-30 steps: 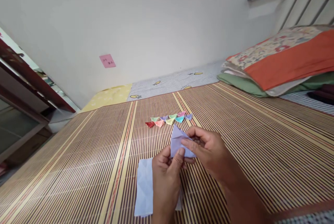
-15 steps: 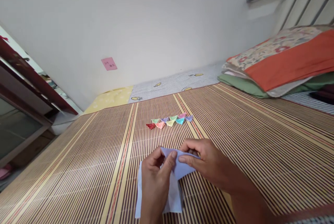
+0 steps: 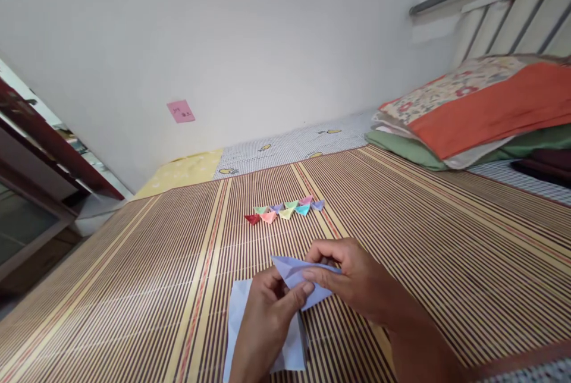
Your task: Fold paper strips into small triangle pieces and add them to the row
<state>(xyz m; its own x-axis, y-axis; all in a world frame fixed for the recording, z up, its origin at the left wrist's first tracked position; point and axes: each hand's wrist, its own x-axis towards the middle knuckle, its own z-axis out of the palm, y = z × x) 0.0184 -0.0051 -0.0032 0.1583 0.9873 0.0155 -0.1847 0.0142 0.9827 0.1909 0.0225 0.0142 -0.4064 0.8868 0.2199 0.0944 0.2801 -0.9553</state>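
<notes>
A folded sheet of lavender paper (image 3: 292, 270), roughly triangular with its point to the upper left, is held between both hands. My left hand (image 3: 274, 311) pinches its lower edge between thumb and fingers. Along the upper right part, my right hand (image 3: 343, 270) grips it with the thumb on the near face. Beneath my left hand lies a stack of pale blue-white paper (image 3: 238, 303), partly covered. Beyond the hands, several small folded paper triangles (image 3: 285, 213) in red, pink, green, yellow, blue and purple sit in two staggered rows.
A striped bamboo mat (image 3: 156, 264) covers the bed. Folded bedding with an orange and floral cover (image 3: 486, 112) is piled at the right, by a radiator (image 3: 513, 20). A pink note (image 3: 181, 111) sticks to the wall behind. A doorway is at the left.
My left hand has slid its grip lower on the lavender paper, so the upper-left point shows more. The right hand still holds it. The view has shifted slightly.
</notes>
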